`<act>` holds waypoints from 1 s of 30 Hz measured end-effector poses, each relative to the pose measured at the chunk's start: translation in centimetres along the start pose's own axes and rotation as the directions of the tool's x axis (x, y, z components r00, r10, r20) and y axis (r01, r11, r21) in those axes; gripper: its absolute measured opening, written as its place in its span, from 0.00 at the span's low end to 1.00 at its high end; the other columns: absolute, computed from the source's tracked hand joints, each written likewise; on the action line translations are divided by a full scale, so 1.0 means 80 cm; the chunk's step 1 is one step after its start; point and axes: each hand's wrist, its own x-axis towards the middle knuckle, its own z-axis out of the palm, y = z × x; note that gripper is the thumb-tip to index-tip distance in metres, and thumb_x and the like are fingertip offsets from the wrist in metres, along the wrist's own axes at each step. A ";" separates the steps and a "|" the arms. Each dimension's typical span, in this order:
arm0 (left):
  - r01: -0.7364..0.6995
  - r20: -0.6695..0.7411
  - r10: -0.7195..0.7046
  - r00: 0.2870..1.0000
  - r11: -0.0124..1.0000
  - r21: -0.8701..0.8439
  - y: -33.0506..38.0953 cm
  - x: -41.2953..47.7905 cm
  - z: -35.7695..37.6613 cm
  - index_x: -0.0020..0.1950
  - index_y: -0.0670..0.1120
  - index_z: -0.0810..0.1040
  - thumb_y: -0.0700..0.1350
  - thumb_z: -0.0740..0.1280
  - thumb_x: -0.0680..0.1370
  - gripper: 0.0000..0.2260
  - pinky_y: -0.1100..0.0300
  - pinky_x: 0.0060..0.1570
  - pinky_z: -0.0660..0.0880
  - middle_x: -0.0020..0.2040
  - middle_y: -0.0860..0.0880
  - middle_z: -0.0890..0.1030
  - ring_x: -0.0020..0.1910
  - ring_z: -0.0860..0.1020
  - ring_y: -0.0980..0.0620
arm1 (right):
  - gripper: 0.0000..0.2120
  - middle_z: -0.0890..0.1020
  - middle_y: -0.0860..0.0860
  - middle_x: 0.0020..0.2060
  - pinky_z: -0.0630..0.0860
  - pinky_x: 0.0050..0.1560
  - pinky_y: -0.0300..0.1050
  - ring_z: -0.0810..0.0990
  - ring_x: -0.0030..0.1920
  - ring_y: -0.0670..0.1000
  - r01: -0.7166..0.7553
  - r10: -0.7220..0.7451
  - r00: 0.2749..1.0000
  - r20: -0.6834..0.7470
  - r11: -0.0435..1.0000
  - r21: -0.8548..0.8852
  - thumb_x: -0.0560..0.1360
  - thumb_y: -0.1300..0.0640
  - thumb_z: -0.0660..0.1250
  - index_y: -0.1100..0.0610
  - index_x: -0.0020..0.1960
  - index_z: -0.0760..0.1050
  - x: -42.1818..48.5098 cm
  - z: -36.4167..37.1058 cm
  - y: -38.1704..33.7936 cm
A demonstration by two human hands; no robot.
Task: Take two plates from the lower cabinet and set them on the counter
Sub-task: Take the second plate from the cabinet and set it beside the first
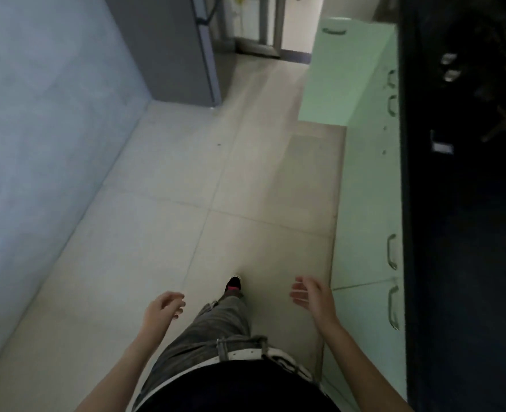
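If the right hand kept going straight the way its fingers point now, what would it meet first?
Probably nothing nearby: the right hand points ahead along the floor, beside the closed cabinet fronts. The open cabinet door stands farther on; depth is unclear.

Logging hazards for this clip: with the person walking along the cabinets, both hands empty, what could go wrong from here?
1. The open cabinet door juts into the walkway ahead; a hip or leg may bump it.
2. The counter is very dark, so plates could land on unseen items.
3. No plates are visible yet; both the left hand and right hand are empty.
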 end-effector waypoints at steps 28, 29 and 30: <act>-0.002 0.061 0.007 0.998 0.997 -0.077 0.557 0.552 0.018 0.47 0.42 0.80 0.36 0.62 0.80 0.07 0.53 0.46 0.74 0.42 0.40 0.83 0.41 0.79 0.43 | 0.11 0.81 0.62 0.42 0.79 0.43 0.52 0.81 0.39 0.61 0.038 -0.042 0.997 -0.058 0.997 -0.072 0.82 0.64 0.57 0.63 0.49 0.78 0.525 0.209 -0.535; 0.011 0.041 -0.008 0.999 0.996 -0.087 0.575 0.568 0.015 0.47 0.41 0.80 0.36 0.62 0.80 0.07 0.53 0.46 0.74 0.42 0.40 0.83 0.41 0.79 0.43 | 0.11 0.81 0.62 0.42 0.79 0.43 0.51 0.81 0.39 0.60 0.051 -0.054 0.998 -0.036 0.995 -0.081 0.82 0.64 0.56 0.63 0.49 0.78 0.547 0.220 -0.568; 0.028 0.019 -0.026 0.999 0.995 -0.100 0.591 0.586 0.012 0.47 0.41 0.80 0.36 0.62 0.80 0.07 0.53 0.45 0.74 0.43 0.39 0.83 0.41 0.79 0.43 | 0.11 0.81 0.61 0.42 0.78 0.43 0.51 0.81 0.39 0.60 0.060 -0.062 0.998 -0.014 0.994 -0.090 0.81 0.64 0.56 0.64 0.51 0.78 0.568 0.231 -0.599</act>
